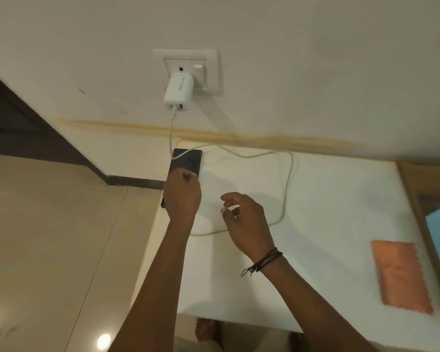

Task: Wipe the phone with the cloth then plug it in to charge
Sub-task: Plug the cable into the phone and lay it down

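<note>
I see the phone (187,161) lying flat at the counter's (315,199) left edge, below the charger (178,94). It looks stiff, slick and light; I'd grip its long edges. My left hand (182,196) covers its near end, fingers curled; what they hold is hidden. My right hand (247,222) hovers half-open, empty. The cloth (401,275) lies far right.

My black phone (187,161) lay flat at the white table's (315,199) far left corner, the pale charging cable (288,181) looping beside it, and the orange cloth (401,275) lay flat, well apart, right.
</note>
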